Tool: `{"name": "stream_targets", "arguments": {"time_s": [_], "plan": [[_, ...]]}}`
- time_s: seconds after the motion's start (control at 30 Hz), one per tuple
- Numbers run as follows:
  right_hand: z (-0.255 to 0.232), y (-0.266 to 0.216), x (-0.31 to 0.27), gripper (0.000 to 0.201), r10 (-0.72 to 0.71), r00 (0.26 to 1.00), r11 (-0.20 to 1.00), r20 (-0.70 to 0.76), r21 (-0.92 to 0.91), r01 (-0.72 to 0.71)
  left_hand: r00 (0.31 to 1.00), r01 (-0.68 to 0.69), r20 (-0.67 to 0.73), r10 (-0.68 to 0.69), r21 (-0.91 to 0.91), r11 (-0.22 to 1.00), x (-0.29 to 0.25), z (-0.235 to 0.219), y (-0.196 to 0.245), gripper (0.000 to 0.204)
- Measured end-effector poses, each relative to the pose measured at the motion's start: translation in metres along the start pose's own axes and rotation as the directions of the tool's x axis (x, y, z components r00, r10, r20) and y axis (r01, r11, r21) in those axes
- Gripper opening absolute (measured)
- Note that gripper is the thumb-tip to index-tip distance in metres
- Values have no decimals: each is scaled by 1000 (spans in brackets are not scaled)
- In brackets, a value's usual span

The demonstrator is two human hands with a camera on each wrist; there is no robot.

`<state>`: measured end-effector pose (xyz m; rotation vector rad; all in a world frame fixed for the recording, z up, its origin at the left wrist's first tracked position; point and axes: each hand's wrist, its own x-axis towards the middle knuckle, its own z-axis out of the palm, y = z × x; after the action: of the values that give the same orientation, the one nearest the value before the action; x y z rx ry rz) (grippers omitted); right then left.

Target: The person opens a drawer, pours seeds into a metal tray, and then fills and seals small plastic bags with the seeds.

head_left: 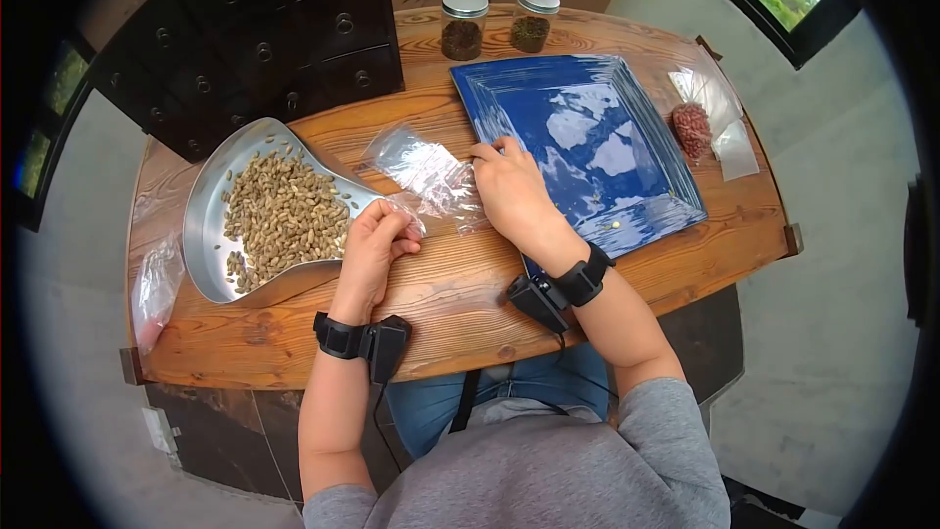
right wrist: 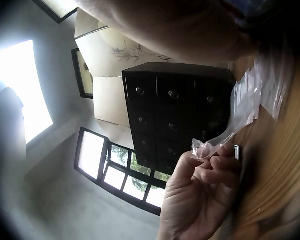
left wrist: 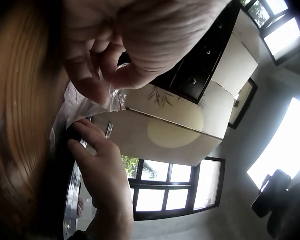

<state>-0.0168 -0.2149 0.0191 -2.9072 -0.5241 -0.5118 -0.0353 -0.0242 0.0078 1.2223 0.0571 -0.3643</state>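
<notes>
A clear plastic bag [head_left: 427, 168] lies on the wooden table between a metal scoop and a blue square plate. My left hand [head_left: 368, 247] pinches one end of it between thumb and fingers; the left wrist view shows the same pinch on the bag [left wrist: 80, 106]. Over the plate's left edge is my right hand [head_left: 513, 188], fingers bent down beside the bag's other side; its fingertips are hidden, so what they hold is unclear. The scoop [head_left: 208, 264] holds a heap of pale brown pods [head_left: 279, 220]. A few small bits lie on the blue plate [head_left: 627, 152].
Behind the scoop stands a dark drawer cabinet [head_left: 264, 29]. Two lidded jars [head_left: 462, 37] are at the back. To the right lie a bag of red beans [head_left: 692, 130] and empty clear bags [head_left: 736, 149]. Another plastic bag [head_left: 157, 284] is at the far left.
</notes>
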Motion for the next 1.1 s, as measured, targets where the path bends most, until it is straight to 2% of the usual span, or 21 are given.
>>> {"name": "stream_targets", "arguments": {"time_s": [0.37,0.53,0.67,1.07,1.1], "plan": [[6,1,4,15,18,1000,999,24,32,-19,999,16,46,-15,-19,1000,0,-2,0,9],[3,1,9,14,27,998,999,63,-38,-24,999,22,48,-21,-24,999,0,-4,-1,9],[10,11,13,13,40,999,997,14,-59,-39,998,26,52,-26,-10,1000,0,-2,0,8],[11,23,19,12,8,1000,999,-3,-43,-8,998,35,49,-36,18,999,-1,0,0,7],[10,23,21,12,-12,999,1000,-53,-20,11,999,35,31,-35,19,999,-1,0,-1,7]]}}
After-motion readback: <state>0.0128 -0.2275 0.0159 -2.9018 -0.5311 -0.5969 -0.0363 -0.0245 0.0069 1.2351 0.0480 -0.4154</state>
